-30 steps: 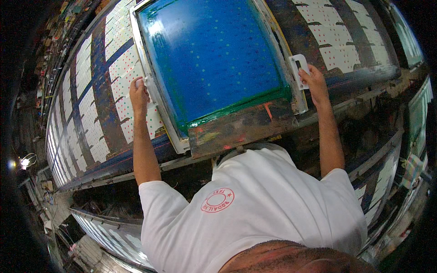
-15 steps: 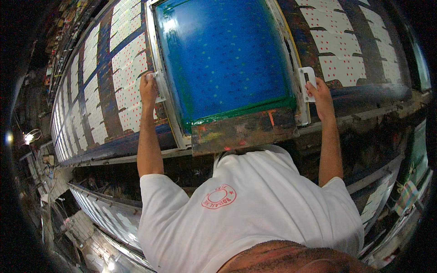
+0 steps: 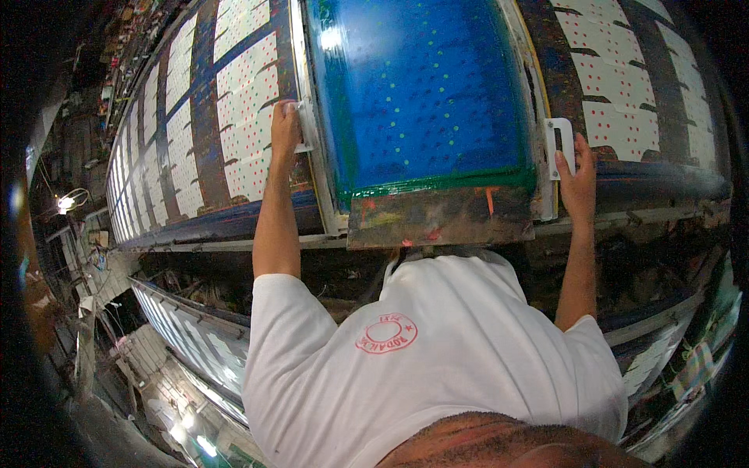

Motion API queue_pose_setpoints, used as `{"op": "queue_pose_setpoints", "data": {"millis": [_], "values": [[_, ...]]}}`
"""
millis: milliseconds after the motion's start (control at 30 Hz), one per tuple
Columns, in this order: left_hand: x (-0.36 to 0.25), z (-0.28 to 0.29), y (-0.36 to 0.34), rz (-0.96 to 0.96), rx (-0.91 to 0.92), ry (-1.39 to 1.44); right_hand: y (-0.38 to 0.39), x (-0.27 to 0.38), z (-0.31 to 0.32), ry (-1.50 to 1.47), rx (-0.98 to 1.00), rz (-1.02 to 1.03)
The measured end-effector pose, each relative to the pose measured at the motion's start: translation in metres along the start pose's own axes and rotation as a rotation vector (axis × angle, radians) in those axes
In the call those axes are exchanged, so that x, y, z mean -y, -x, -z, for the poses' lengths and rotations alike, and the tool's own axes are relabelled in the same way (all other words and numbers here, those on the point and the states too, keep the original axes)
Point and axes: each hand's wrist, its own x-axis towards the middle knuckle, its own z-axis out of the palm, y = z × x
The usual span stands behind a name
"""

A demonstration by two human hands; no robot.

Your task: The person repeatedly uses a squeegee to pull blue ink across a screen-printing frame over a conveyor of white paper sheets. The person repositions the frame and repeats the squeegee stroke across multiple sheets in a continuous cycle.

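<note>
Far left, one lit lamp (image 3: 65, 204), small and bright. Next, one long dark table (image 3: 207, 140), bearing columns of white sheets (image 3: 248, 86) with red dots, dark gaps between them. My left hand (image 3: 286, 129), fingers curled closed round the left handle (image 3: 305, 142), most of which my hand hides. Joined to that handle, one pale frame (image 3: 323, 187) lying over the table, in front of my chest, its far end out of view. Inside it, one blue screen (image 3: 425, 93), glossy, with rows of light dots and a green border. At its near edge, one stained board (image 3: 441, 217), dark, marked with orange and red. Below, my white shirt (image 3: 484, 343) with a round red print. On the frame's right side, one right handle (image 3: 553, 144), white and slotted. My right hand (image 3: 577, 181), thumb at the slot, fingers along the outer bar; how firmly they close, I cannot tell. Farther right, more dotted sheets.
</note>
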Motion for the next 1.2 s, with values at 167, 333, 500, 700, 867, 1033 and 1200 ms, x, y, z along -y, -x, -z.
{"op": "queue_pose_setpoints", "data": {"millis": [167,333,500,700,867,1033,1200], "values": [[-0.001,-0.001,-0.003,0.013,-0.004,-0.017,0.045,0.045,-0.013,0.172,0.082,0.527],[0.003,0.001,-0.006,-0.011,0.038,0.039,0.101,0.083,-0.046,0.198,0.829,0.930],[0.006,-0.003,-0.007,-0.062,-0.009,0.019,0.120,0.102,-0.062,0.552,0.685,1.087],[0.008,-0.006,-0.011,-0.070,-0.069,-0.085,0.133,0.122,-0.077,0.636,0.478,0.889],[0.016,-0.009,-0.016,-0.226,-0.154,-0.204,0.131,0.129,-0.104,0.663,0.316,0.836],[0.023,-0.012,-0.022,-0.173,-0.119,-0.162,0.078,0.148,-0.135,0.680,0.225,0.858],[0.008,-0.008,-0.012,-0.095,-0.117,-0.189,-0.040,0.193,-0.177,0.749,0.204,0.851]]}}
